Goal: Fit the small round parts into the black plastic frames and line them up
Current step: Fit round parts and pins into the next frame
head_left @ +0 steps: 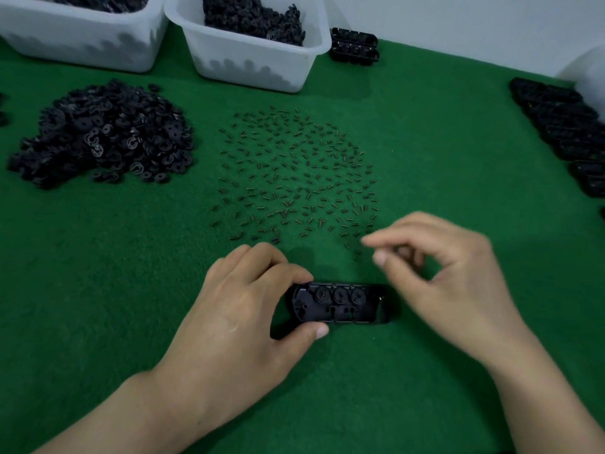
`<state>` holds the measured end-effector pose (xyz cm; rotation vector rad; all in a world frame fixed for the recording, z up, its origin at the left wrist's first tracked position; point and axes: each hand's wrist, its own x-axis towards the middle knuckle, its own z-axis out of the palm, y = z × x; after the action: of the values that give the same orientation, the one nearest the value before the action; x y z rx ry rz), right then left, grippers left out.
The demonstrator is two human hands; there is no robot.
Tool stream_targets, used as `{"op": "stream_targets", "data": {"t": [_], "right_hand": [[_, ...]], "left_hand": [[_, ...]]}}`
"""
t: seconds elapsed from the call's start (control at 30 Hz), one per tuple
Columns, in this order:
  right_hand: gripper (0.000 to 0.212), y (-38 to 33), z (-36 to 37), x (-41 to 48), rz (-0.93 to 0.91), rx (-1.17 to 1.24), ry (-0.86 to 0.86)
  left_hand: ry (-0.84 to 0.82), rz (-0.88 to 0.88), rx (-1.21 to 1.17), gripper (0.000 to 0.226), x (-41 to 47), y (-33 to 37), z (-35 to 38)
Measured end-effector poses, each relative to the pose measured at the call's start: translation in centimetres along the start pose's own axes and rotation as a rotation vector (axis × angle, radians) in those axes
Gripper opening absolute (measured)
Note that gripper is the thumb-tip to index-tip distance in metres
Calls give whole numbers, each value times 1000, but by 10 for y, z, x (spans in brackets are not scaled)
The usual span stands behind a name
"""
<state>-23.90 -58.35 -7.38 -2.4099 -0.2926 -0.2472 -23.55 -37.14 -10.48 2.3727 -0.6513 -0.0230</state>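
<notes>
Left hand (248,309) pinches black frame (340,304). Three round parts (339,294) sit inside. Right hand (442,273) just above frame, blurry, grip unclear. Big pile (101,139) far left of frame waits.

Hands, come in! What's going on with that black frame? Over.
Left hand grips oblong black plastic frame, three small round black parts seated inside. Right hand blurred above frame's right end, fingers curled, contents unclear. Tiny dark springs scattered behind.
</notes>
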Motion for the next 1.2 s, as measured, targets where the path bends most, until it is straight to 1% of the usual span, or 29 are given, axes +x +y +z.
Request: {"op": "stream_targets", "data": {"t": [0.07,0.13,0.27,0.53,0.67,0.73,0.8,0.87,0.9,1.2], "right_hand": [[18,8,-7,5,89,-64,22],[16,11,-8,10,112,-132,-36],[6,2,-5,17,59,-214,-161],[7,-7,3,28,78,-360,-282],[9,-8,5,29,42,-422,-322],[11,-6,2,23,33,-332,-271],[11,-8,1,15,6,-135,-223],[7,-10,5,6,-57,10,-223],[5,-10,9,2,-83,41,-228],[2,-3,16,-5,-102,29,-200]], "left_hand": [[-2,0,4,47,-1,0,0],[-1,2,3,46,-1,0,0],[-3,-2,-2,45,0,1,-1],[-11,-4,-4,46,0,1,-1],[-10,-4,-8,45,0,0,-1],[-10,-5,-12,45,0,1,-1],[-8,-6,-12,44,0,1,-1],[-7,-4,-14,43,1,0,0],[-6,-3,-18,43,1,0,0],[3,-2,-10,43,0,0,1]]}}
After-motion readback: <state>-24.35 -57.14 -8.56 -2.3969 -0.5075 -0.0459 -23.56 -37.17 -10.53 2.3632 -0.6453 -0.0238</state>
